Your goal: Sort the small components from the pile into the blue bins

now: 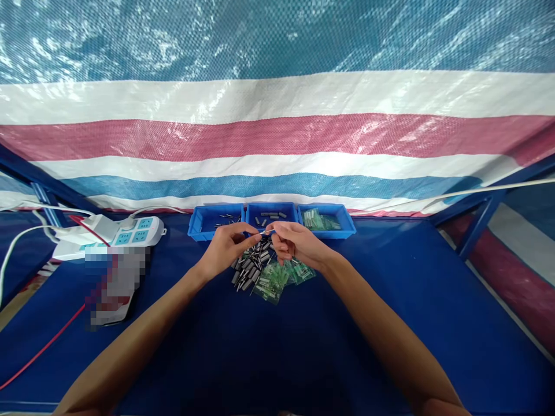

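Note:
Between my two hands is a thin silvery pin-like piece (267, 231), too small to make out fully. My left hand (228, 247) pinches its left end between thumb and fingers. At the other end, the thumb and forefinger of my right hand (301, 241) close on it, with the other fingers curled. Just below the hands lies a loose pile of grey cylinders and thin metal pins (248, 270). Small clear green-tinted bags (271, 283) with pale pieces inside lie beside the pile, partly under my right hand.
Behind the hands stand three blue bins: the left bin (195, 226) holds thin dark pieces, the middle bin (272, 207) grey cylinders, the right bin (347, 222) green-tinted bags. A white power strip (150, 232) with cables and a blurred phone-like object (117, 289) lie left on the blue table (269, 352).

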